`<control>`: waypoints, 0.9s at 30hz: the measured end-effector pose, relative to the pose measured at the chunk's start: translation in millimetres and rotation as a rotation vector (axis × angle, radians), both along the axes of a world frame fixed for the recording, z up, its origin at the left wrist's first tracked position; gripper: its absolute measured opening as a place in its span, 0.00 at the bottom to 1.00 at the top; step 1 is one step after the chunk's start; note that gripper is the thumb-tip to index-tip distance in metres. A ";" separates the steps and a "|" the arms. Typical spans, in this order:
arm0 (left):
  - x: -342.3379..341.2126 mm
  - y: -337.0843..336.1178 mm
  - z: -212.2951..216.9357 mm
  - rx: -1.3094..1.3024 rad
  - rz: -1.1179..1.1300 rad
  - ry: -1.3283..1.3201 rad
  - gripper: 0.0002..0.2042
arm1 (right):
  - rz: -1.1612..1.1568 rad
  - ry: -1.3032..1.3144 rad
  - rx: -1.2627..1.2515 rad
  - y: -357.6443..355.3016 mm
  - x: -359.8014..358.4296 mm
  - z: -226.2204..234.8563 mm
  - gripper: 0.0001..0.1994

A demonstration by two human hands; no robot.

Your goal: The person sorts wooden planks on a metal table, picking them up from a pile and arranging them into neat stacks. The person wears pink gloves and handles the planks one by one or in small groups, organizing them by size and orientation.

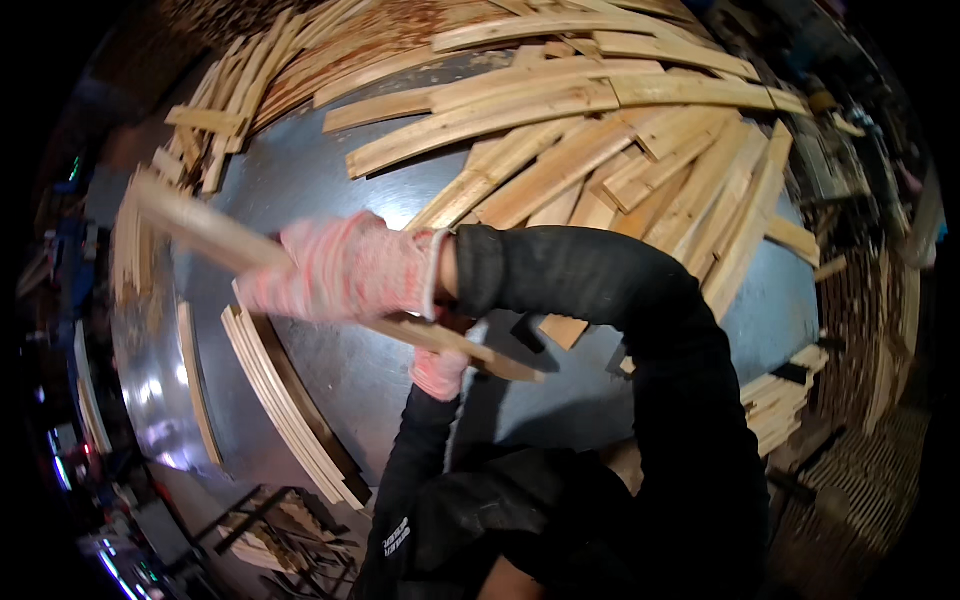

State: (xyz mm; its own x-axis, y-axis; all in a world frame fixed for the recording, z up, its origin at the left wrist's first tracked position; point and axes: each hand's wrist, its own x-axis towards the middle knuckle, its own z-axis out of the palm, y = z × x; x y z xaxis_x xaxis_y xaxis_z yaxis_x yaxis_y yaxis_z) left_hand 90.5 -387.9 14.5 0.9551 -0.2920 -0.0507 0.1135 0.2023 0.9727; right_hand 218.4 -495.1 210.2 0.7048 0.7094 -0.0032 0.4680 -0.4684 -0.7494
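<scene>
Over at the far left of the metal table (pixel 330 190), a loose fan of pale wooden slats (pixel 225 100) curls along the rim, and lower down a neat stack of slats (pixel 285 400) lies on edge, running toward me along the table's near left side. Just beyond that stack, one thin slat (pixel 198 385) lies alone on the bare steel.

Across the middle I hold a long wooden slat (pixel 200 225), tilted from upper left down to lower right. My right hand (pixel 345 268), in a pink knit glove, reaches across my body and is wrapped tight around the slat near its middle; the glove is blurred. My black sleeve (pixel 600 285) trails off to the right behind it. My left hand (pixel 440 365), also gloved in pink, comes up from below and sits under the slat's lower end; it touches the wood, but I cannot tell whether the fingers are closed around it, since the right wrist and the slat cover most of it.

Further right, a big heap of slats (pixel 620 150) spreads over the back and right of the table, crossing one another at many angles. At the right edge a smaller bundle of slats (pixel 780 395) hangs at the table's rim.
</scene>
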 end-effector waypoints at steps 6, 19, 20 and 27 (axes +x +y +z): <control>-10.5 13.6 16.6 -0.103 0.211 0.537 0.19 | -0.275 -0.486 -0.531 -157.6 142.0 -172.5 0.52; -46.9 92.5 -25.5 0.358 0.592 0.551 0.21 | -0.153 0.323 -0.548 -49.2 115.5 -193.7 0.46; -44.4 95.4 -17.0 0.374 0.560 0.554 0.20 | -0.178 0.554 -0.328 -52.6 110.4 -214.8 0.46; -56.4 106.7 -77.2 0.034 0.349 0.493 0.25 | -0.209 1.631 0.837 -3.0 -35.1 -247.3 0.33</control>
